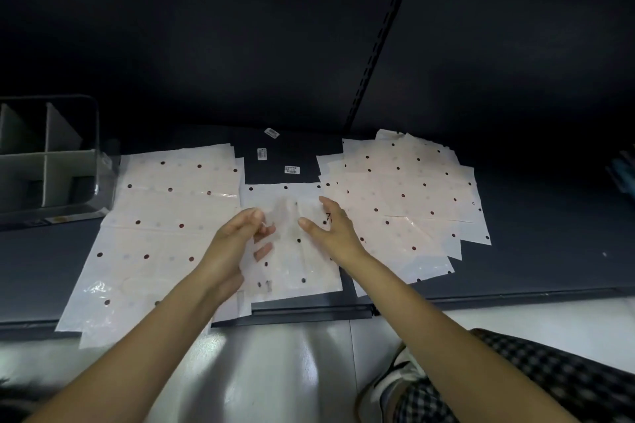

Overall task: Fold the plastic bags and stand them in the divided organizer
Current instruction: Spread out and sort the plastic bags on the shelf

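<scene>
- Head view: a translucent polka-dot plastic bag (292,251) lies mid-shelf (536,244), its upper part lifted and blurred.
- Left hand (237,237): grip seemingly pinching the bag's raised edge, fingers showing through the film.
- Right hand (331,228): grip wide, fingers spread on the bag.
- Spread stacks of bags flank it, left (165,216) and right (412,196).
- A grey divided organizer (51,161) stands far left; barcode stickers (292,169) lie behind the bag.

The dotted bags (178,203) are thin, translucent plastic with a glossy, crinkled sheen. The shelf (536,251) looks matt dark metal. The floor (275,371) is smooth and shiny.
</scene>
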Available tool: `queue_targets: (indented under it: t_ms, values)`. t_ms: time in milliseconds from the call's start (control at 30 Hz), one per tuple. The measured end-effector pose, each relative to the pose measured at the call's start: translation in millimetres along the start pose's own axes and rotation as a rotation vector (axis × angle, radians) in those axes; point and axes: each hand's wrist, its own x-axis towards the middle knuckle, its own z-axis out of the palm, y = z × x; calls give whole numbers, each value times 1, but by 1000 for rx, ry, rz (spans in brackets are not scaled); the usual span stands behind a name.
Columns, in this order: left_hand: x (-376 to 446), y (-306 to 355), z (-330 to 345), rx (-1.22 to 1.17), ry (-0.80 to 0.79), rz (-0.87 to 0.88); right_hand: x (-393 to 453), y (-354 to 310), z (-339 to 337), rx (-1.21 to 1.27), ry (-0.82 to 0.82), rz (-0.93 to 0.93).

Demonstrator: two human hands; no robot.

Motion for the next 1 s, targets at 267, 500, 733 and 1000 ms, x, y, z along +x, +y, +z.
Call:
queue_targets:
  t_ms: [267,500,733,1000]
  values:
    - [-11,5,2,-746,-12,-215,-18,-6,32,381,447,286]
    - [-20,-14,-2,-1118,31,-244,-31,-22,59,968,242,594]
    - [-27,-17,-20,-232,360,-48,-18,-11,43,390,280,84]
    - [-20,-36,-27,1287,20,489,16,17,-4,-188,52,-97]
